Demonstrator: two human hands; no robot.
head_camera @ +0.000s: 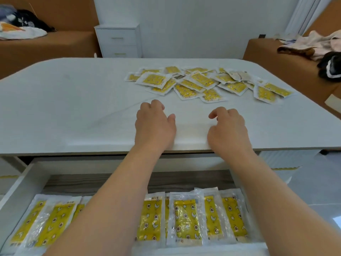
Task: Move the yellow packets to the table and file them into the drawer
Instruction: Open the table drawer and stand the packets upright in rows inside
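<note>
Both hands are reaching out over the near edge of the table (73,108), palms down, forearms crossing above the open drawer (16,191). On the left hand (155,124) the fingers are curling loosely, thumb pointing inward, gripping nothing. Same on the right hand (227,128): fingers bending relaxed, nothing between them. Can't tell if either hand is touching the tabletop or just hovering over it. A loose pile of yellow packets (199,82) is lying on the table beyond the hands, toward the far right, pieces overlapping at mixed angles, well apart from both hands. A second batch, the filed packets (186,217), is sitting in the drawer in a side-by-side row, overlapping slightly, partly hidden under the forearms. The drawer is hanging pulled out below the tabletop, grey wood-grain bottom showing behind the row. In the background a white cabinet (120,41) is standing against the wall, and clothes (24,24) are lying heaped on the brown seat at left, more on the one at right
</note>
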